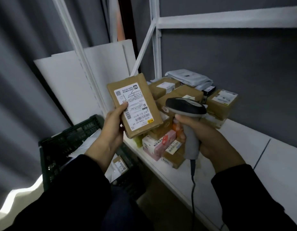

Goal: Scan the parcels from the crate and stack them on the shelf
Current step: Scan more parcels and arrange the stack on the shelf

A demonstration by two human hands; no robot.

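Observation:
My left hand (111,129) grips a flat brown cardboard parcel (147,97) by its left edge, thumb on the white shipping label, label facing me. My right hand (206,139) grips the grey handle of a barcode scanner (186,107), whose black head sits just right of the parcel and points toward it. Below my left arm stands the dark green plastic crate (61,142) with white and brown parcels inside. The white shelf (244,147) carries a pile of brown boxes, a pink box and grey mailer bags at its left end.
White shelf uprights and a diagonal brace (144,45) rise behind the parcel. White boards (64,80) lean on the grey wall behind the crate. The scanner's cable (192,189) hangs in front of the shelf edge. Bare shelf surface lies to the right of the pile.

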